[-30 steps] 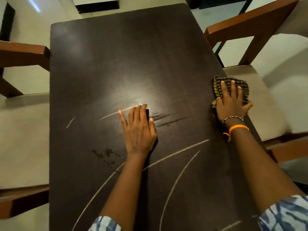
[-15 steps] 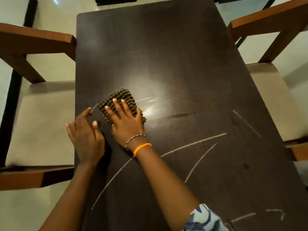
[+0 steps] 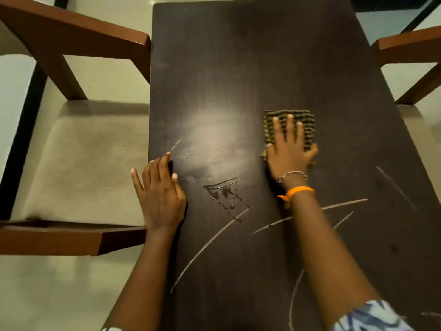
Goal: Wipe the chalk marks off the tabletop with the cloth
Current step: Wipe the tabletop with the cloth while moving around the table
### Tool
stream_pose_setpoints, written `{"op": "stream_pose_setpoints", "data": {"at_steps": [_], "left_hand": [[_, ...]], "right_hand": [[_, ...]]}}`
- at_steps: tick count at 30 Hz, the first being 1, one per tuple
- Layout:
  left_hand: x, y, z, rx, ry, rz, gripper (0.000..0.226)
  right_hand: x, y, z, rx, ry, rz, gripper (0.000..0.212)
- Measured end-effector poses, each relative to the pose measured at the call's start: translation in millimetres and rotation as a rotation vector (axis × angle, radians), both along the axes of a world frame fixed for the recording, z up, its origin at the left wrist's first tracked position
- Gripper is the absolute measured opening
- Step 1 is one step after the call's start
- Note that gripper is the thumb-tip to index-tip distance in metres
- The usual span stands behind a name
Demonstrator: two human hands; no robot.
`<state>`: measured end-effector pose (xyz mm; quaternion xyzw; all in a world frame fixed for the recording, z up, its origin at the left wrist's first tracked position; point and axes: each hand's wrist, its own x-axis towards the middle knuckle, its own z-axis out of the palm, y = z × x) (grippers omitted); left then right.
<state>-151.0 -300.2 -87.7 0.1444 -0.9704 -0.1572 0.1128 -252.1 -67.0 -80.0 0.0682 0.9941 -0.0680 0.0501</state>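
Dark wood-grain counter (image 3: 250,68) runs away from me between two wooden armchairs, one at my left (image 3: 71,144) with a pale seat cushion, one at my right (image 3: 410,51) only partly in view, over a pale tiled floor (image 3: 47,295). White chalk marks (image 3: 210,244) streak the near half of the counter: a long diagonal stroke between my forearms, two shorter strokes passing under my right forearm, a thin line near the right edge, and a short dash just past my left fingertips. Small dark wet droplets (image 3: 225,195) lie between my hands, below a glare of reflected light. My left hand (image 3: 160,194) lies flat on the counter's left edge, fingers straight and slightly spread, holding nothing, its little finger past the edge. My right hand (image 3: 290,151) presses flat on the checked cloth (image 3: 290,115), fingers straight and spread, the thumb out to the right. That cloth, folded into a rough square, sits right of centre on the counter, just beyond the chalk strokes. An orange band (image 3: 298,191) and a beaded bracelet (image 3: 292,175) circle my right wrist, and a blue-and-white patterned sleeve (image 3: 367,317) shows at the bottom edge.
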Motion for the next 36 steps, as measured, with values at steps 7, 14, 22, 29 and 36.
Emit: {"op": "stream_pose_setpoints", "data": {"at_steps": [7,14,22,29,36], "left_hand": [[-0.2,-8.3,-1.6,0.109,0.035,0.317,0.049],[-5.2,-8.8,-2.6,0.132,-0.031,0.293,0.05],[-10.9,-8.9,-0.9,0.187,0.012,0.241,0.055],[-7.4,-11.0,4.8,0.445,0.106,0.31,0.051],[30.9,-28.6,3.1,0.33,-0.002,0.259,0.039]], "right_hand": [[-6.8,-162.0,-0.3,-0.09,-0.031,0.635,0.063],[-43.2,-2.3,1.4,-0.003,0.057,0.256,0.065],[-43.6,-58.6,-0.9,-0.013,0.04,0.074,0.065],[-8.6,-219.1,-0.5,-0.097,-0.033,0.744,0.061],[-18.4,-101.9,5.3,-0.064,0.028,0.498,0.066]]}}
